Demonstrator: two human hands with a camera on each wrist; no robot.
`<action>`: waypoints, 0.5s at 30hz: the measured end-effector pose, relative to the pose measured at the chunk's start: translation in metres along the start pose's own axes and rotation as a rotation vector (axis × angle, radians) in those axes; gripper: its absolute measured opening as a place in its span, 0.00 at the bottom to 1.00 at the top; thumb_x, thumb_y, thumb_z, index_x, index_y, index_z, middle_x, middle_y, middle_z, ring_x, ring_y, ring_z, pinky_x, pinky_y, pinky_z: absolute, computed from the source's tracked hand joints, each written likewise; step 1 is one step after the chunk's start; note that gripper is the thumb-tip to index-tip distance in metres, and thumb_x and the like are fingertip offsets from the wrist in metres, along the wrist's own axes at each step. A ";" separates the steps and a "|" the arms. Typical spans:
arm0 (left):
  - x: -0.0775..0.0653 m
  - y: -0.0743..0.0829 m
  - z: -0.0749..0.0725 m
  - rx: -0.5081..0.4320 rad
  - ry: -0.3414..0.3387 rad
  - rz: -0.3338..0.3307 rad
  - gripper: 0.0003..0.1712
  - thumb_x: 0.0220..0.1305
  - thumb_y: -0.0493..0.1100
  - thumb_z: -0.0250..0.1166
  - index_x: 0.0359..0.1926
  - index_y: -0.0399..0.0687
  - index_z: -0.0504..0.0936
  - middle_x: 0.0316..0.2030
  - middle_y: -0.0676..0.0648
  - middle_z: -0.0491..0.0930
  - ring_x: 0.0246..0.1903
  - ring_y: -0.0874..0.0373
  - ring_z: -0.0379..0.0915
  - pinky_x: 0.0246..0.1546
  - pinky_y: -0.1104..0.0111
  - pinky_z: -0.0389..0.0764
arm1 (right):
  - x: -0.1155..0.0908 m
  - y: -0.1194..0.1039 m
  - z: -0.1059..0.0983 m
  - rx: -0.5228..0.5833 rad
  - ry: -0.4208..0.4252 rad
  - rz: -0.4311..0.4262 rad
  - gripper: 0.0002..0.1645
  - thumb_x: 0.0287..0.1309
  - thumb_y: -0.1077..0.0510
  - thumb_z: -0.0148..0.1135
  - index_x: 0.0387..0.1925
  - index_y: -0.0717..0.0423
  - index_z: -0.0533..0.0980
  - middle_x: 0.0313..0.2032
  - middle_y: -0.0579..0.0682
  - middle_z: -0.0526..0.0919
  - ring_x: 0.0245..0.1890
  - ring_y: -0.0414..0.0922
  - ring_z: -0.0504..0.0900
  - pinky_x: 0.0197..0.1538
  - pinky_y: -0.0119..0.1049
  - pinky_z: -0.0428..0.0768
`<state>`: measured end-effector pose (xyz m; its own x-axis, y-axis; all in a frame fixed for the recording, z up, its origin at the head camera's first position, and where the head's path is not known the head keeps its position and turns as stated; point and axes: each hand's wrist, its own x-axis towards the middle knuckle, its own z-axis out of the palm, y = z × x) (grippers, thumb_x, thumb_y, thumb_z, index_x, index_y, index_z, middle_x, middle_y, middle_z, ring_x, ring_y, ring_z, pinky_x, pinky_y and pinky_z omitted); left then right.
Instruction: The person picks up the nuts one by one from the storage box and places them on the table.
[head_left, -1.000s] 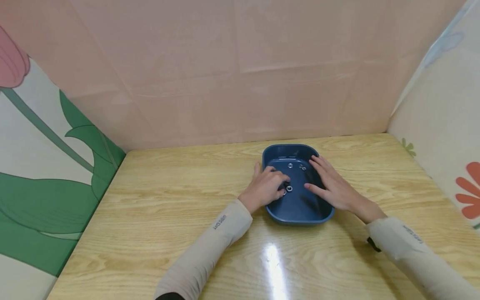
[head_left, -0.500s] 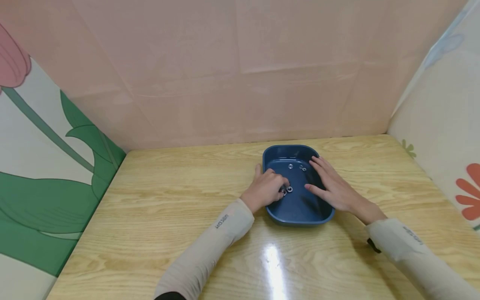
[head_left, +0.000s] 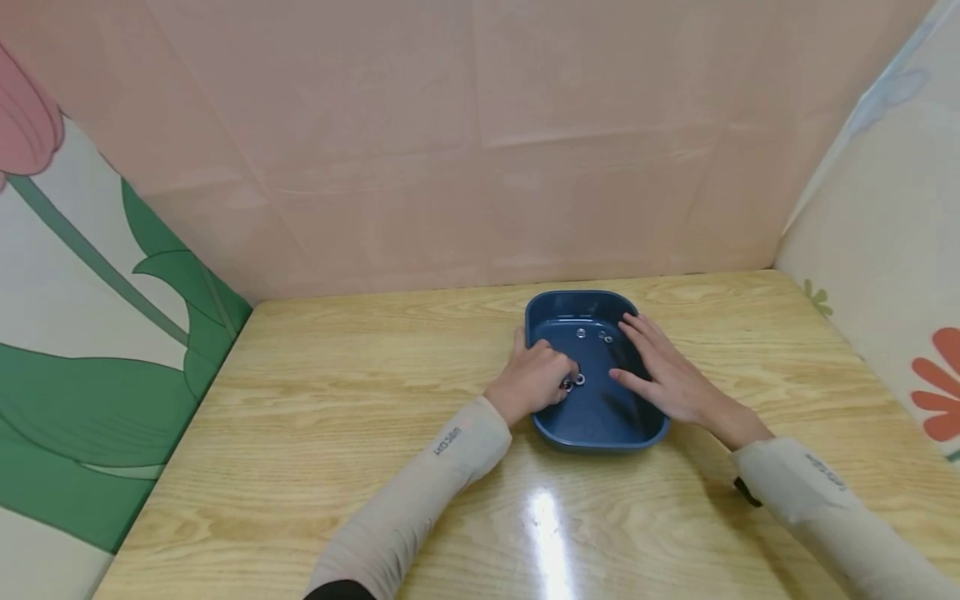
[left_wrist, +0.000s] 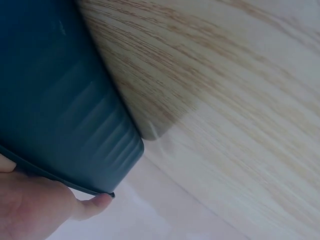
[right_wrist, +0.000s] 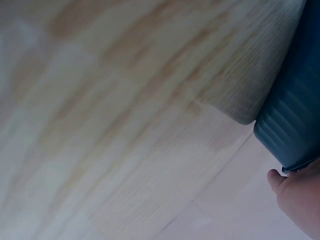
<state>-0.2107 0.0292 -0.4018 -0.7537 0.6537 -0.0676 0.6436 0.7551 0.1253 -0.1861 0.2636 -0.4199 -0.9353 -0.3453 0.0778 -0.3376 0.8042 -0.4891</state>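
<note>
A deep blue rounded tray (head_left: 600, 427) stands on the wooden table. My left hand (head_left: 534, 379) reaches over its left rim, fingers curled down inside, index and thumb pinching what looks like a small metal nut (head_left: 567, 386). Close beside those fingertips lies another silver nut (head_left: 580, 380). Farther back on the tray floor sit a nut (head_left: 581, 332) and a pair of smaller ones (head_left: 608, 339). Over the right rim rests my right hand (head_left: 672, 382), its fingers extended and thumb pointing inward. Both wrist views show mainly the tray's ribbed outer wall (left_wrist: 85, 115), with part of each hand at its rim.
The wood-grain table (head_left: 360, 358) spreads around the tray. Behind it rises a pink-beige backdrop (head_left: 480, 167). Printed panels stand at both sides, a tulip leaf (head_left: 82, 408) on the left and an orange flower (head_left: 941, 383) on the right.
My left fingers have curled in more and shifted slightly toward me, bringing index and thumb together over the near nuts. The right hand stays in place on the rim.
</note>
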 end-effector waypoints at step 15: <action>0.002 0.001 0.000 -0.007 -0.015 0.008 0.13 0.64 0.48 0.71 0.50 0.64 0.88 0.47 0.61 0.86 0.49 0.58 0.72 0.69 0.36 0.45 | 0.000 0.000 -0.001 0.008 0.008 -0.007 0.49 0.68 0.41 0.58 0.77 0.63 0.50 0.78 0.61 0.44 0.78 0.59 0.35 0.70 0.70 0.48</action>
<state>-0.2120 0.0315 -0.4022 -0.7462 0.6608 -0.0809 0.6489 0.7492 0.1328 -0.1863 0.2643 -0.4195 -0.9337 -0.3470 0.0884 -0.3434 0.7977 -0.4957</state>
